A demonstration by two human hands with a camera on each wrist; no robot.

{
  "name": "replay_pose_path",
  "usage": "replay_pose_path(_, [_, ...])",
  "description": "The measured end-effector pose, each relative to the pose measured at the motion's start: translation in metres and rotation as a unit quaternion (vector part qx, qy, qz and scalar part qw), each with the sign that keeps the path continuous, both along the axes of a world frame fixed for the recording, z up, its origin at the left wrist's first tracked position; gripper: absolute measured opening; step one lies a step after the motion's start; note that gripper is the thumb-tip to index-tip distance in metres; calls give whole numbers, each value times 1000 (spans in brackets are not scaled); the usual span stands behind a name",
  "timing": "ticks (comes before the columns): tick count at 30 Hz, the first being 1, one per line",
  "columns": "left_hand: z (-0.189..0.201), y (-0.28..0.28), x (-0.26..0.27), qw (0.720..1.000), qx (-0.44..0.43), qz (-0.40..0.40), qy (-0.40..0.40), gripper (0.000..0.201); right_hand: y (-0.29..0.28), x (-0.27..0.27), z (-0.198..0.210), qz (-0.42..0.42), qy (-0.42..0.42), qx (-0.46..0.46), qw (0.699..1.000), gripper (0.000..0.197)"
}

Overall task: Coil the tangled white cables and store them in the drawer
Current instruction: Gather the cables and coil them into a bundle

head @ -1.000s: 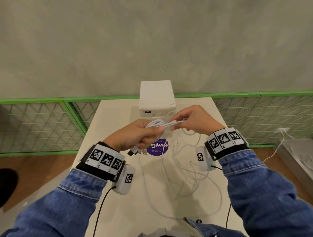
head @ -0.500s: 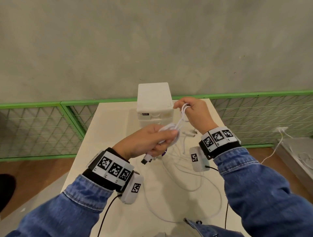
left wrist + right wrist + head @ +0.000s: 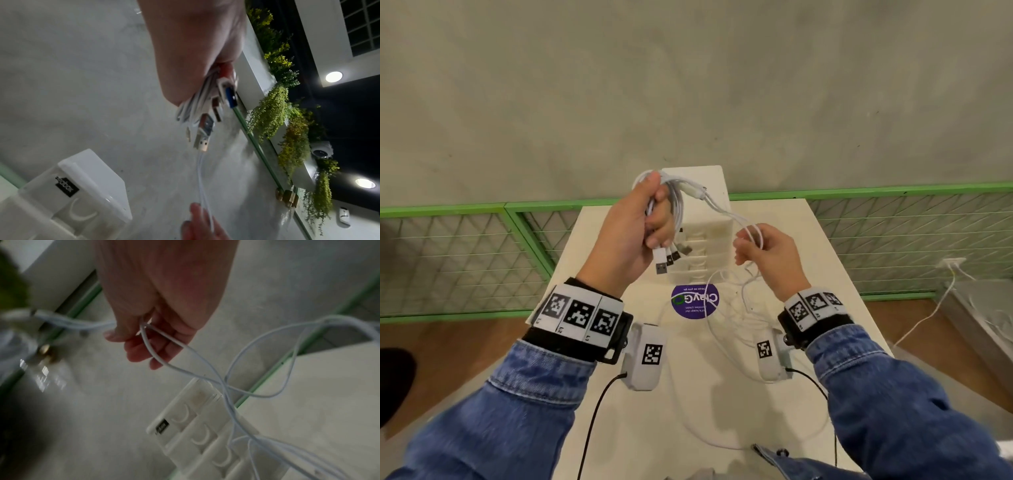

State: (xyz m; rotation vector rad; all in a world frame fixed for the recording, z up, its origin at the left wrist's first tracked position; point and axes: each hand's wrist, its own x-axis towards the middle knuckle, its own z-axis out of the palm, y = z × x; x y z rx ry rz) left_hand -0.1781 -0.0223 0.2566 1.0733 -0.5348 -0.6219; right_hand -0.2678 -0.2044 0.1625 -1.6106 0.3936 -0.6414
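A: Table: loose white cable tangle, trailing under the right wrist.
B: Drawer unit: far end of table, behind both hands, drawers seemingly closed.
A: Left hand: clenched round coiled bundle, raised; USB plugs hanging below.
B: Right hand: pinching free strand; strand slanting down-right from bundle. Judged nearer for next wrap.

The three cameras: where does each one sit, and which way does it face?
Head: worn on the head, faces down at the table; both hands and sleeves show.
Left wrist: looks along the left hand gripping the cable bundle.
Right wrist: looks along the right hand, a strand in its fingers.
All share the drawer unit.
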Motion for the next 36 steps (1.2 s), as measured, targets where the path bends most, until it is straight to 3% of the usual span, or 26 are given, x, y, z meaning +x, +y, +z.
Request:
replay_pose_path(2, [0, 4, 5, 1000, 3, 16, 5, 37, -5, -4, 3, -3, -20, 55, 998, 11])
replay_pose_path(5, [-2, 5, 3, 1000, -1, 17, 14, 36, -10, -3, -2, 10, -17, 64, 998, 20])
replay_pose_path(11, [4, -12, -9, 996, -73, -54, 24, 46, 18, 3, -16, 95, 94, -126, 983, 34])
replay_pose_path(14, [5, -21, -6, 988, -114, -80, 71, 50, 44, 6, -29, 157, 128, -138, 969, 35])
replay_pose_path(18, [-3, -25, 6, 982, -161, 1, 97, 37, 62, 0, -38, 231, 188, -138, 945, 35])
replay_pose_path(22, [-21, -23, 27, 987, -93, 130, 20, 27, 62, -5, -43, 279, 205, -259, 901, 32])
replay_pose_path(25, [-43, -15, 37, 966, 81, 188, -156, 27, 57, -4, -29, 256, 151, -299, 907, 26])
replay_pose_path(27, [-58, -12, 37, 933, 182, 161, -265, 34, 54, -1, -14, 238, 102, -299, 918, 22])
replay_pose_path(29, [-68, -10, 32, 921, 236, 104, -292, 34, 52, 2, 2, 223, 60, -292, 928, 22])
replay_pose_path(32, [-72, -9, 20, 920, 284, -8, -268, 37, 47, 6, 22, 198, 26, -308, 930, 21])
replay_pose_path(34, [-68, -9, 11, 934, 265, -101, -216, 46, 35, 11, 30, 155, 17, -254, 955, 8])
replay_pose_path(36, [-63, -11, 5, 938, 257, -159, -168, 50, 22, 12, 34, 124, 10, -199, 972, 25])
